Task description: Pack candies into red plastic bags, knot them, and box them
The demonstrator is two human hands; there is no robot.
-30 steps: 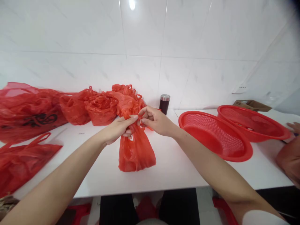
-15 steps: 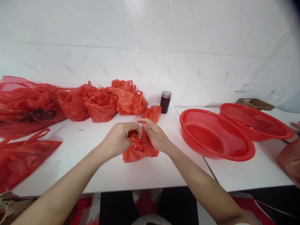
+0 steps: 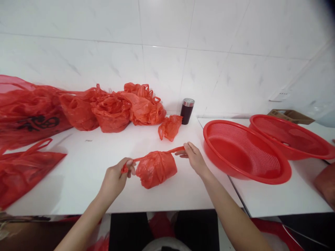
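Note:
A small red plastic bag (image 3: 156,168), bundled into a tight lump, lies on the white table (image 3: 86,164) in front of me. Its two handle strips are stretched out sideways. My left hand (image 3: 117,176) pinches the left strip, and my right hand (image 3: 193,157) pinches the right strip. Both strips look taut across the top of the bundle. Another small tied red bag (image 3: 170,127) sits a little farther back, apart from my hands.
A heap of red plastic bags (image 3: 78,108) lines the wall at the left, and a flat red bag (image 3: 23,172) lies at the near left. A dark cup (image 3: 187,111) stands by the wall. Two red mesh baskets (image 3: 246,150) sit right; another person's arm (image 3: 326,181) shows at far right.
The bag hung upright between my hands a second ago. It now lies bundled on the table, and my hands have moved apart, drawing its handle strips out to each side.

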